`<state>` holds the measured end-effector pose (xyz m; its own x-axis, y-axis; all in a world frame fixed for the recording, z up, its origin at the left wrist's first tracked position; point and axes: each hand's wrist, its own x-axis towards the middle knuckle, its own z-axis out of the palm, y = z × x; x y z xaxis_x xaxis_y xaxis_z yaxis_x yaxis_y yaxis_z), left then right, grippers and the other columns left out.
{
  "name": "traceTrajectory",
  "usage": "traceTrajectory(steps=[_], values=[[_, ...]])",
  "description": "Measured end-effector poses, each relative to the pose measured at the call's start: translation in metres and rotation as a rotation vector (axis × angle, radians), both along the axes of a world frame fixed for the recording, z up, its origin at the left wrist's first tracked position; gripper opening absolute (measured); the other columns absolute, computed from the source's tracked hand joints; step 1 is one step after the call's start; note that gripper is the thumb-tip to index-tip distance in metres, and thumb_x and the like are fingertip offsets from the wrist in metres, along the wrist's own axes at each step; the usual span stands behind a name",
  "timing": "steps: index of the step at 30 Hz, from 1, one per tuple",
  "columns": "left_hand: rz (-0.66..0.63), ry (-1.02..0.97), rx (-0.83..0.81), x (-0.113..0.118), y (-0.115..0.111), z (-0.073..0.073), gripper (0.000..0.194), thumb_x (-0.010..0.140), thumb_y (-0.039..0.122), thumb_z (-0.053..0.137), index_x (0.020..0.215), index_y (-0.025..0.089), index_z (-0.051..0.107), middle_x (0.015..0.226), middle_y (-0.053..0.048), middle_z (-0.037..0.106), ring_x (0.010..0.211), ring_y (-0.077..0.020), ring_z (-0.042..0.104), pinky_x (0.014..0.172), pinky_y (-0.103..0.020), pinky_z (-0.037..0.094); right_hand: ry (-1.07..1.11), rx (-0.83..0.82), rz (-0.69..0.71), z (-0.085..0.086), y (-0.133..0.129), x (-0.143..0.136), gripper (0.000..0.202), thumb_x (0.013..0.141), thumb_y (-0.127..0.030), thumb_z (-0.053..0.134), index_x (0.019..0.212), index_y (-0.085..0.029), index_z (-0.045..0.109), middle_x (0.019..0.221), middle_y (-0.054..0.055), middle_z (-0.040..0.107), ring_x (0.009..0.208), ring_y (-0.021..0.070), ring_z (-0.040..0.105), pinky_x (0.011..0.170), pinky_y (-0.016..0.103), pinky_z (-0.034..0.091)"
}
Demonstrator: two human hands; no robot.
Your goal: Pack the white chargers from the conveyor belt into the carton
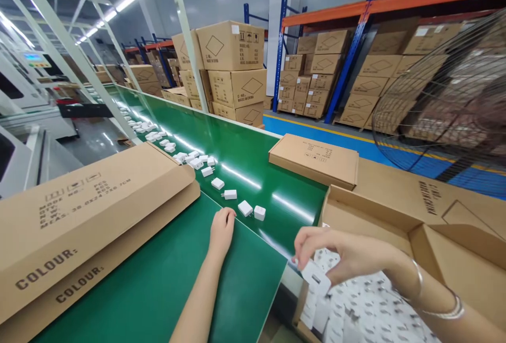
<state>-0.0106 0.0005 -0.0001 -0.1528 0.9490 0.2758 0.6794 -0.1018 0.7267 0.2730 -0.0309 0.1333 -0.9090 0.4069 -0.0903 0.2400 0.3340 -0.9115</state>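
My right hand [336, 253] pinches a white USB wall charger [316, 278] by its sides, with the charger's port end showing. Below it is an open cardboard carton [366, 216] holding many white chargers [363, 306] packed in rows. My left hand [222, 229] rests on the near edge of the green work table [166, 274], fingers curled in and nothing visible in them. Just beyond that hand, two loose chargers [245, 208] lie side by side on the green conveyor belt [292, 203].
More chargers [195, 162] trail along the belt to the far left. Flattened-looking brown cartons [98, 201] lie on the table at left. A closed carton [314, 158] sits across the belt. Stacked boxes [237, 69], racking and a caged fan [443, 100] stand behind.
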Motion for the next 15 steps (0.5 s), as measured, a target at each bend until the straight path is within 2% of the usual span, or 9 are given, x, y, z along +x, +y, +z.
traceTrajectory(steps=[4,7,9,11,13,15], values=[[-0.012,0.015,-0.011,-0.001,-0.001,0.001,0.024,0.082,0.029,0.031,0.069,0.022,0.049,0.074,-0.001,0.056,0.077,-0.0189,0.051,0.07,-0.031,0.04,-0.016,0.038,0.031,0.01,-0.011,0.006,0.036,0.074,-0.032,0.064,0.107,-0.022,0.059,0.107,0.005,0.049,0.096,0.0172,0.05,0.084,0.031,0.042],[-0.011,0.029,-0.009,-0.002,-0.002,0.002,0.024,0.081,0.03,0.031,0.069,0.022,0.05,0.075,-0.002,0.057,0.077,-0.0192,0.051,0.071,-0.031,0.04,-0.131,0.1,-0.018,0.012,-0.018,0.034,0.04,0.079,-0.034,0.057,0.117,-0.023,0.05,0.104,0.005,0.05,0.092,0.0167,0.05,0.083,0.031,0.042],[-0.012,0.037,-0.006,-0.002,-0.003,0.002,0.024,0.081,0.031,0.031,0.069,0.022,0.05,0.075,-0.002,0.057,0.076,-0.0193,0.051,0.07,-0.031,0.04,-0.261,0.141,-0.169,0.008,-0.022,0.066,0.04,0.083,-0.036,0.05,0.121,-0.024,0.045,0.106,0.005,0.051,0.091,0.0172,0.05,0.08,0.031,0.043],[-0.015,0.044,-0.003,-0.001,-0.003,0.002,0.025,0.081,0.031,0.031,0.069,0.022,0.05,0.074,-0.002,0.057,0.076,-0.0193,0.051,0.07,-0.031,0.04,-0.42,0.223,-0.435,-0.004,-0.024,0.105,0.039,0.082,-0.038,0.048,0.118,-0.023,0.047,0.109,0.007,0.052,0.093,0.0201,0.052,0.079,0.032,0.043],[-0.014,0.049,-0.004,-0.001,-0.002,0.002,0.025,0.081,0.031,0.031,0.068,0.022,0.05,0.074,-0.002,0.057,0.075,-0.0194,0.051,0.069,-0.032,0.04,-0.626,0.348,-0.695,-0.024,-0.022,0.143,0.037,0.076,-0.037,0.052,0.108,-0.019,0.055,0.103,0.01,0.057,0.091,0.0247,0.055,0.077,0.036,0.045],[-0.01,0.054,-0.003,0.0,-0.002,0.003,0.025,0.081,0.031,0.031,0.068,0.022,0.051,0.073,-0.002,0.057,0.075,-0.0194,0.051,0.069,-0.032,0.041,-0.792,0.445,-0.819,-0.047,-0.02,0.173,0.033,0.066,-0.03,0.057,0.095,-0.016,0.061,0.092,0.012,0.062,0.085,0.0279,0.058,0.074,0.039,0.046]])
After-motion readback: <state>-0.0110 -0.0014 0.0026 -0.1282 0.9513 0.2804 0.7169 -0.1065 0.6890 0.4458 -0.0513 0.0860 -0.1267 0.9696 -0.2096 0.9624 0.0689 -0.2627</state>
